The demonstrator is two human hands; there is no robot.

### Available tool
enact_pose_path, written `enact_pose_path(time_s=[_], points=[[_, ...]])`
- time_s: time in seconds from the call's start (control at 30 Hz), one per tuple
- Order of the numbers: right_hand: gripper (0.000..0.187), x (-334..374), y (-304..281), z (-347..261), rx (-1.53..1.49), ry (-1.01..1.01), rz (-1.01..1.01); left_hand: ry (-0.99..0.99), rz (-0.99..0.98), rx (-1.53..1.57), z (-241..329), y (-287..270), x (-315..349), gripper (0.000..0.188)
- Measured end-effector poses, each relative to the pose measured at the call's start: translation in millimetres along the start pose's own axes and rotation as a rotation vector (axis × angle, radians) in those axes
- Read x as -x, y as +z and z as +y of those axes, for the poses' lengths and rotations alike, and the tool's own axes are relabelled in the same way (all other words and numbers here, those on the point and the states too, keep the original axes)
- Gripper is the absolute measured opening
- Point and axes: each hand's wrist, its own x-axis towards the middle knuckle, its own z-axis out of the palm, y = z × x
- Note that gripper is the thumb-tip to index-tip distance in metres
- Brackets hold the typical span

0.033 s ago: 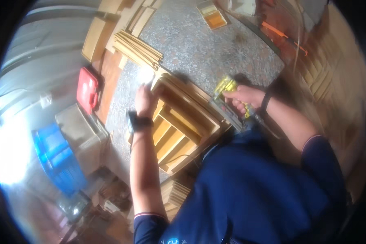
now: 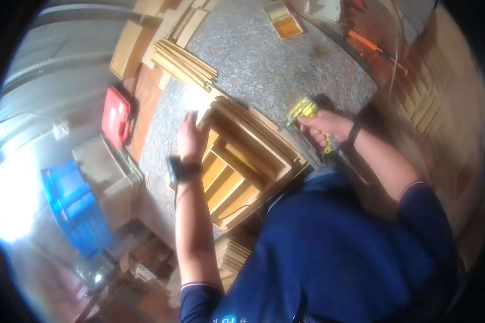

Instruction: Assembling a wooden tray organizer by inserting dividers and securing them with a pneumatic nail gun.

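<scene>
A shallow wooden box (image 2: 237, 197) with inner dividers lies at a slant on the table in front of me. My left hand (image 2: 191, 136) is at its far left edge, fingers stretched out and a little apart, touching or nearly touching the wood. My right hand (image 2: 328, 127) is wrapped round the handle of a yellow nail gun (image 2: 302, 111), just right of the box. The gun's nose end is blurred, and I cannot tell whether it touches the box. Thin wooden strips (image 2: 264, 132) run along the box's far right side.
A bundle of wooden strips (image 2: 183, 64) lies beyond the box on the speckled table (image 2: 242, 48). At the far edge sits a small open box (image 2: 283, 21) with orange contents. To the left are a red case (image 2: 116, 118) and a blue crate (image 2: 75, 207). A hose (image 2: 396, 59) hangs at the right.
My left hand's fingers look slightly more stretched out and apart. The right hand, nail gun and box stay nearly where they were; the view has shifted a little.
</scene>
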Motion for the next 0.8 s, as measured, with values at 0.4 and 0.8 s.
enact_pose_path(time_s=[0.4, 0.8], points=[[0.047, 43, 92, 27, 1.234, -0.558, 1.038, -1.104, 0.262, 0.188, -148, 40, 423, 0.060], [0.014, -20, 233, 148, 1.521, -0.853, 0.801, -1.146, 0.585, 0.657, -99, 47, 473, 0.037]])
